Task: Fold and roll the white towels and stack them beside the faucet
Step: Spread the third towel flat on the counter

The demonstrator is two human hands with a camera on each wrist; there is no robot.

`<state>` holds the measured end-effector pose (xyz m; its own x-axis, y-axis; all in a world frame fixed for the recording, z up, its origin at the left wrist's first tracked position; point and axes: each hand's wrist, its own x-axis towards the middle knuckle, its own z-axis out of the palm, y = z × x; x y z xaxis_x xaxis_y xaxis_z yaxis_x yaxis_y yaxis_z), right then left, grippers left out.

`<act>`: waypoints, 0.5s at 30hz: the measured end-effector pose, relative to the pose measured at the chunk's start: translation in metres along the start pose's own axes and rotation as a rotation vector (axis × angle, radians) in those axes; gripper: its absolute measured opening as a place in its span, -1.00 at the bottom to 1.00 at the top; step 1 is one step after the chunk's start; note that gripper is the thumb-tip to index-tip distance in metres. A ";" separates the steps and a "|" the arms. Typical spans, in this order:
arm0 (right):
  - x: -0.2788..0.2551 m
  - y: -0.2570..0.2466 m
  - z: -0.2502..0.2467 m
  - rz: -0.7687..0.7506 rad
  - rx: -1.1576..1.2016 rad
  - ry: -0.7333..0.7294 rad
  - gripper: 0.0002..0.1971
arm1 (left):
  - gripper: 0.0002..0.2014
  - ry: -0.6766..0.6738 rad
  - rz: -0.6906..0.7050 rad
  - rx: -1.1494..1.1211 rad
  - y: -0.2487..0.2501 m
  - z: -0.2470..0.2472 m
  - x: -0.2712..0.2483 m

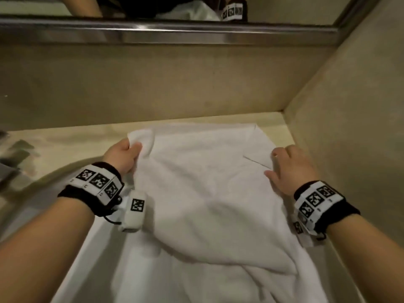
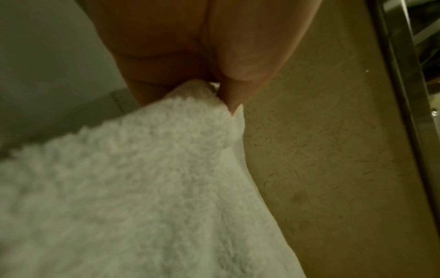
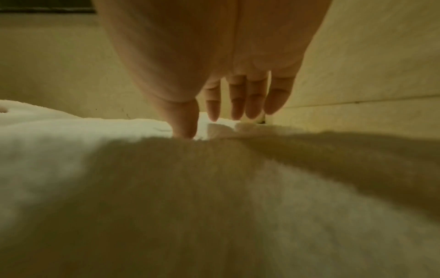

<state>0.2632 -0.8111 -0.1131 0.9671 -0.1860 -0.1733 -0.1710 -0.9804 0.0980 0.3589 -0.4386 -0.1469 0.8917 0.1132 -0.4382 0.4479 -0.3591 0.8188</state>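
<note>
A large white towel [image 1: 203, 189] lies spread over the beige counter [image 1: 72, 138] and hangs toward me over its front edge. My left hand [image 1: 124, 155] pinches the towel's far left edge; the left wrist view shows the thumb and fingers closed on a fold of terry cloth [image 2: 204, 105]. My right hand [image 1: 288, 169] lies on the towel's right side with fingers straight. In the right wrist view the fingers [image 3: 238, 105] are extended and the thumb tip touches the towel [image 3: 142, 188]. No faucet is in view.
Beige stone walls close in the counter at the back [image 1: 153, 84] and on the right [image 1: 349, 127]. A metal-framed mirror [image 1: 175, 31] runs along the top. Dark objects [image 1: 15, 154] sit at the counter's far left.
</note>
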 end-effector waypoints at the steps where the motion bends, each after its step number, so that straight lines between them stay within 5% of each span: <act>1: 0.000 -0.001 0.000 -0.014 -0.021 -0.033 -0.57 | -0.78 0.007 -0.012 -0.015 0.000 -0.003 0.001; 7: 0.022 0.000 -0.009 0.093 0.129 -0.086 -0.76 | -0.84 -0.012 -0.004 -0.016 0.005 -0.008 -0.005; 11: 0.050 0.014 -0.025 0.281 0.384 0.014 -0.69 | -0.79 0.025 -0.012 0.010 0.002 -0.011 -0.006; 15: 0.079 0.033 -0.035 0.469 0.294 -0.042 -0.61 | -0.73 0.075 0.011 0.128 0.013 -0.018 0.002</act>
<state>0.3407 -0.8564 -0.0894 0.7675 -0.6034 -0.2166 -0.6325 -0.7678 -0.1021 0.3675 -0.4259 -0.1303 0.9010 0.1756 -0.3967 0.4304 -0.4756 0.7672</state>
